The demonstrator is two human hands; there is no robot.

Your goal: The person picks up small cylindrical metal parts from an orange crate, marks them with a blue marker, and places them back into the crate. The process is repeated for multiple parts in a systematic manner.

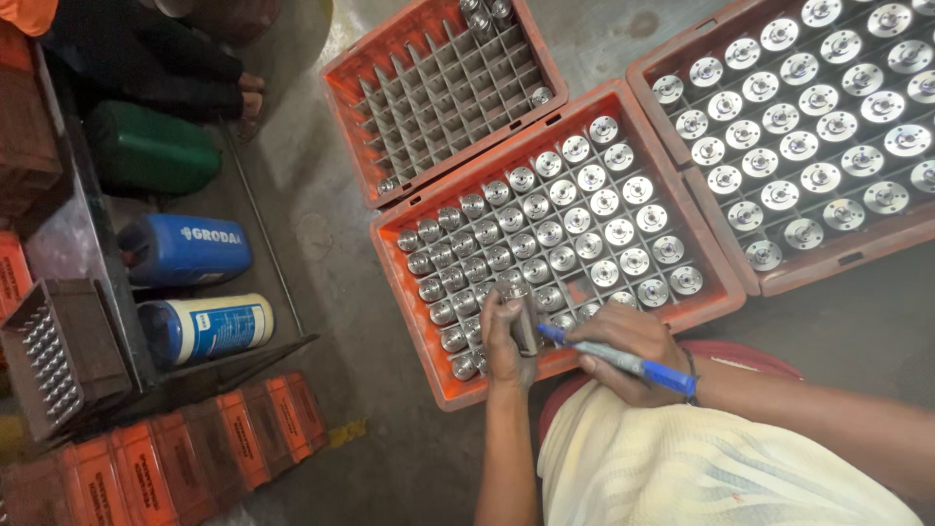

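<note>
Metal cylinder (523, 321): short, grey, held upright in the left hand (505, 343), fingers (495, 314) closed around its body. It sits just above the near edge of the middle crate (421, 321), over the rows nearest the person.

Blue marker (617, 360): gripped in the right hand (628, 353), fingers curled shut on the barrel. Tip points left, at or just beside the cylinder's lower part; contact cannot be confirmed. A dark band shows on the right wrist.

Middle crate: orange plastic with a grid of compartments, standing on the concrete floor (331, 292). Nearly every cell holds one upright metal part (604, 203). Parts on the left rows look narrower and darker; those to the right show wide, bright, round tops.

Far crate (343, 78): same orange type, touching the far-left edge of the middle crate. Mostly bare cells; a few parts at its far corner and along its right and near edges.

Right crate (654, 54): browner rim, just beside the middle crate, filled with round-topped parts having small holes in the face.

Left of the floor: a metal rack (88, 234) carrying a green canister (151, 148) and two blue containers (185, 248), each lying on its side. A dark tray of small pins (49, 360) lies near the rack's near end. A row of orange crates (195, 448) runs along the near-left corner.

The person's light cloth (682, 468) fills the near-right foreground.
</note>
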